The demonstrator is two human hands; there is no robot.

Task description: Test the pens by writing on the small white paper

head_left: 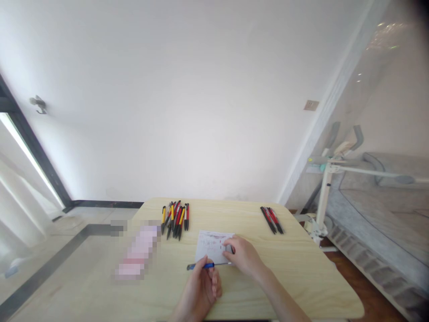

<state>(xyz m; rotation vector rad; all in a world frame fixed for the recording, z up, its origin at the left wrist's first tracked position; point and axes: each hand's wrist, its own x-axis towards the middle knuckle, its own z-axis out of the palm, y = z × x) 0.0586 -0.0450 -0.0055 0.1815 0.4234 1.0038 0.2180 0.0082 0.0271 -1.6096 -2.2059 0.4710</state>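
Note:
My left hand (203, 286), at the near edge of the table, is closed round a blue pen (208, 265) with a dark end. A thin light rod extends from the pen toward the right. My right hand (243, 255) is pinched over the right side of a white sheet of paper (206, 246) with printed or drawn marks. Between its thumb and fingers shows a small dark piece, too unclear to name. The paper lies flat behind my left hand.
Yellow, red and black pens (174, 219) lie bunched at the table's back left. A few red and black pens (272, 220) lie at the back right. A pixelated pink patch covers the left edge. An exercise machine (323, 197) and grey sofa (378, 210) stand right of the table (301, 277).

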